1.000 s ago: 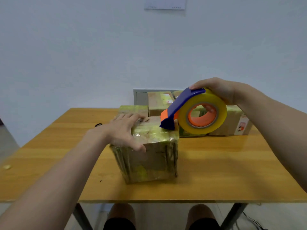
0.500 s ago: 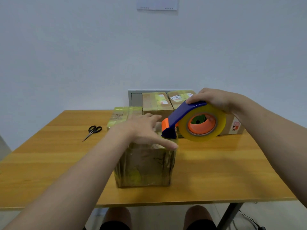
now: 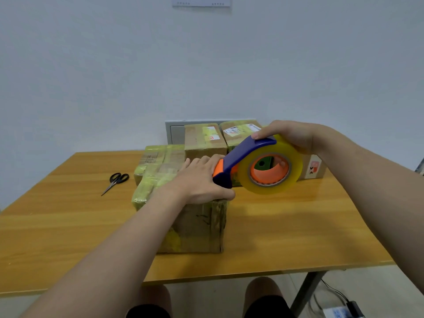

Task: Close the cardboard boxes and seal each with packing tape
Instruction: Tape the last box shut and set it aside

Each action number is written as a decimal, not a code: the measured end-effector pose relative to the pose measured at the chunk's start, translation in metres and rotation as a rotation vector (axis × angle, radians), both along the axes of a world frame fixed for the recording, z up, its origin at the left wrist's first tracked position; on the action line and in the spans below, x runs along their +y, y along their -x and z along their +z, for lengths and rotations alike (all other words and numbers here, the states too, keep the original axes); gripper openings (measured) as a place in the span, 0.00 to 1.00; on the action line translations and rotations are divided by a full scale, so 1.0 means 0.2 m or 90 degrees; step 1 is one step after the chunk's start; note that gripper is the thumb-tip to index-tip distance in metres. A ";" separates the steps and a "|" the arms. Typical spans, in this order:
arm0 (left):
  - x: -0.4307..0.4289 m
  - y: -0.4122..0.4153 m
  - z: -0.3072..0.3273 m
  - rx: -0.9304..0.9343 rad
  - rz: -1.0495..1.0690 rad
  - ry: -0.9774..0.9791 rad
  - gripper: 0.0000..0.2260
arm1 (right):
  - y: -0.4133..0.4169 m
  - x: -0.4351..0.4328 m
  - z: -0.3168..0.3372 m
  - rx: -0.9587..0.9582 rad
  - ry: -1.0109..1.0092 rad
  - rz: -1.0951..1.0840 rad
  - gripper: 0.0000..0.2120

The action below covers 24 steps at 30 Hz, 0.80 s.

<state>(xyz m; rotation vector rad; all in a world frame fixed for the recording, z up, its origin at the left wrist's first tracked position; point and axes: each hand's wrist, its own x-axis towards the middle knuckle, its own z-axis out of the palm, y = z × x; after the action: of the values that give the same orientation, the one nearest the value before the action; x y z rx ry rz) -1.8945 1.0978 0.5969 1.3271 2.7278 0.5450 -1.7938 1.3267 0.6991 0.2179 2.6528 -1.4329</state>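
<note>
Broadly, a pale wall [image 3: 206, 65] fills the upper view, and below it a wooden desk [image 3: 298, 226] carries everything. Several taped boxes [image 3: 204, 143] stand along its far edge, probably set back to keep working room. The nearest cardboard box [image 3: 199, 226] sits mid-desk, square to the person, flaps down and already much wrapped in yellowish tape. Above its right top edge hangs the tape dispenser [image 3: 243, 157], nose down against the box, seemingly to lay or cut a strip. The right hand [image 3: 291, 136] has its grip curled firmly over the roll. The left hand [image 3: 202, 180] lies flat on the lid, fingers straight and holding nothing, likely pinning the flaps. Black scissors [image 3: 117, 181] rest well apart, at the left.
</note>
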 end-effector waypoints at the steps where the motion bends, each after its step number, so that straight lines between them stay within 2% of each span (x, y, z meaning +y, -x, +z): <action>1: 0.00 -0.01 0.01 0.013 0.004 0.044 0.44 | -0.02 0.03 0.00 0.005 0.012 -0.008 0.30; 4: 0.01 -0.04 0.04 0.037 0.016 0.144 0.49 | -0.08 0.12 0.02 0.006 0.040 -0.030 0.27; 8: 0.03 -0.04 0.05 0.036 0.011 0.160 0.48 | -0.15 0.18 0.01 0.018 0.049 -0.036 0.21; 11: 0.03 -0.04 0.05 0.038 0.008 0.166 0.47 | -0.16 0.15 -0.01 0.016 0.046 -0.032 0.08; 12: 0.03 -0.03 0.05 0.039 0.006 0.166 0.47 | -0.16 0.14 -0.02 0.013 0.039 -0.028 0.07; 16: 0.02 -0.05 0.05 0.042 0.006 0.170 0.48 | -0.13 0.09 -0.02 0.006 -0.024 -0.041 0.21; 20: 0.00 -0.06 0.05 0.043 -0.020 0.128 0.47 | -0.10 0.05 -0.03 0.011 -0.119 -0.029 0.23; 24: -0.02 -0.06 0.03 0.003 -0.043 0.037 0.36 | -0.08 0.01 0.03 -0.010 -0.177 -0.023 0.19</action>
<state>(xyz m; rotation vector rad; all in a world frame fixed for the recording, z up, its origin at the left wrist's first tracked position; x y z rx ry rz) -1.8815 1.0940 0.6034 1.4020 2.6692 0.4535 -1.7774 1.3295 0.7051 0.3029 2.8403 -1.0610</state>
